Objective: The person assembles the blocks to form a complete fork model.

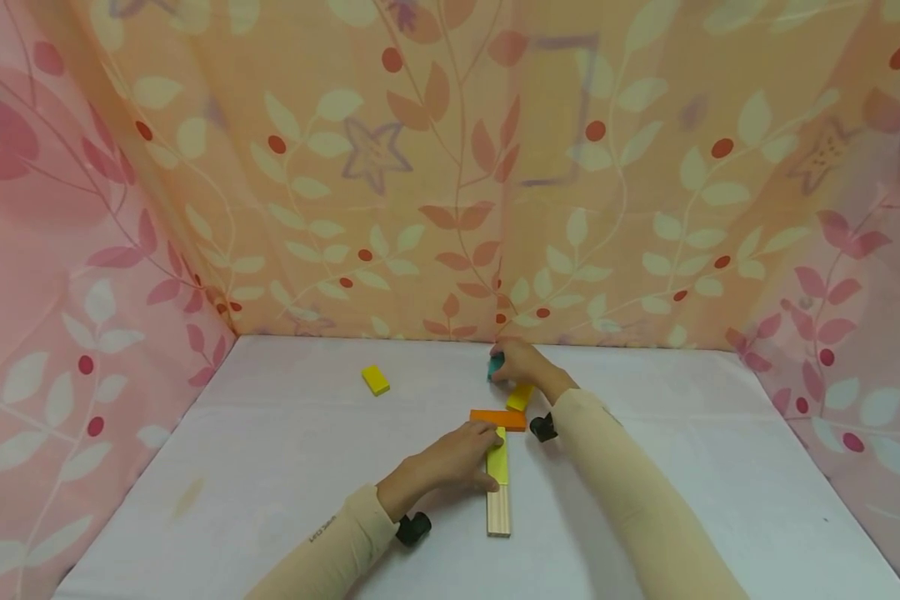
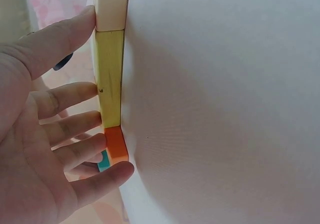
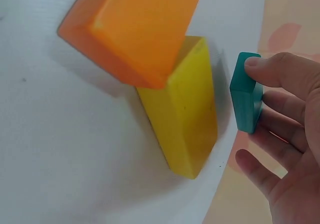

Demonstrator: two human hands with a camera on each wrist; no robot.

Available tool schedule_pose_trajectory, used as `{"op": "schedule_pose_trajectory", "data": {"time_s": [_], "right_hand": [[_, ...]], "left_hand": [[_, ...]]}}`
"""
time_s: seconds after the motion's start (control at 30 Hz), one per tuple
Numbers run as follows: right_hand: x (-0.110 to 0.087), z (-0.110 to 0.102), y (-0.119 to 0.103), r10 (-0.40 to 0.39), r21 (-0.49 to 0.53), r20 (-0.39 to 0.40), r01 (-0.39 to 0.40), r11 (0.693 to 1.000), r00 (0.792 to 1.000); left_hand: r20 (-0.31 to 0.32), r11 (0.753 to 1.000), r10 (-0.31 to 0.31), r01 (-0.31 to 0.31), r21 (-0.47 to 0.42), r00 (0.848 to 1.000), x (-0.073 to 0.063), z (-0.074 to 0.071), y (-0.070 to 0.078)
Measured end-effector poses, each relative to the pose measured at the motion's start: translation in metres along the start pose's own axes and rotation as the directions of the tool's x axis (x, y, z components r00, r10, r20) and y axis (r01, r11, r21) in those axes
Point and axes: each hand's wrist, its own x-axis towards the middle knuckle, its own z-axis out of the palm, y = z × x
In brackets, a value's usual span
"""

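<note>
My right hand (image 1: 527, 365) pinches a teal block (image 3: 244, 96) between thumb and fingers, at the table's far side. Below that hand lies a bright yellow block (image 3: 187, 119), set at a slant against the end of an orange block (image 1: 497, 420). The orange block lies crosswise at the far end of a pale yellow block (image 1: 498, 464), which meets a plain wood block (image 1: 498, 512) in one straight line. Along this line rests my left hand (image 1: 459, 458), its thumb and loosely extended fingers touching the blocks' upper side in the left wrist view.
Another yellow block (image 1: 376, 380) lies apart on the white table (image 1: 270, 467), toward the back left. Patterned cloth (image 1: 457, 167) hangs behind the table and along both sides. A black wrist camera (image 1: 414, 529) sits under the left wrist.
</note>
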Motion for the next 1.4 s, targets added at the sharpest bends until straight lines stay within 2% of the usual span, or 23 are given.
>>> {"op": "schedule_pose_trajectory", "data": {"time_s": [0.33,0.73,1.07,1.4], "right_hand": [[-0.005,-0.002,-0.003,-0.087,-0.037,-0.035,0.086,0.996,0.996],[-0.017,-0.009,-0.014,-0.145,-0.070,-0.023,0.143,0.987,0.989],[-0.025,-0.012,-0.019,-0.159,-0.082,-0.012,0.158,0.984,0.987],[-0.034,-0.014,-0.022,-0.236,-0.130,-0.016,0.232,0.964,0.972]], "left_hand": [[0.015,0.997,-0.031,0.032,-0.070,0.999,0.002,0.001,-0.002],[0.021,0.997,-0.033,0.034,-0.063,0.999,0.002,0.002,-0.001],[0.010,0.999,-0.025,0.026,-0.035,1.000,0.000,0.001,0.000],[0.002,1.000,-0.018,0.018,-0.024,1.000,0.001,0.002,0.000]]}}
